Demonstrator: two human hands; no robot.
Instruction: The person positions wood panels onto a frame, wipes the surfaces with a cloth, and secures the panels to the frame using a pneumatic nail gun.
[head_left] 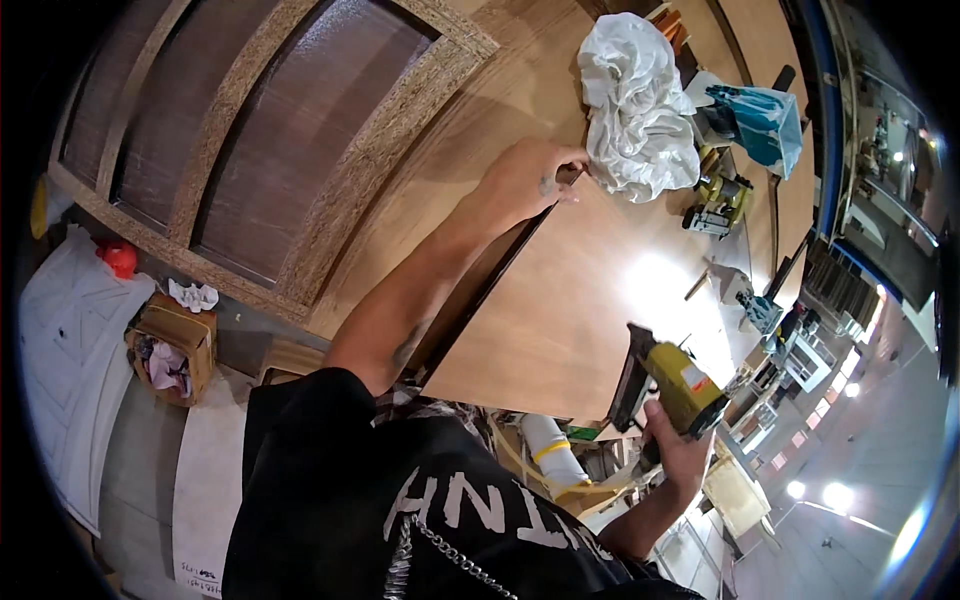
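Left hand: your left hand [535, 182] is at the far end of the dark edge of the pale wooden panel [530, 335], fingers bent and thumb close to the forefinger, leaving only a small gap. The tips meet the panel corner in a dark patch; whether they pinch it or merely rest there, you cannot tell from this view.

Right hand: your right hand [677, 447] is wrapped around the handle of a yellow-and-black nail gun [685, 388], fingers closed. The palm side and most of the fingers are hidden; trigger contact is unclear. The gun overlaps the near right part of the panel in view; whether its black front touches the wood cannot be made out.

Panel: lies in front of you, its near edge partly covered by your left forearm and black shirt [430, 500]. A bright glare washes out its right side.

Surroundings: crumpled white material [640, 110] sits just beyond the left hand, hiding the surface under it. To its right, a second yellow tool [720, 205], partly obscured, and a blue-stained plastic container [765, 128]. The framed board [330, 215] at upper left is cut off by the picture's top. Contents of the cardboard box [203, 335] are hard to identify
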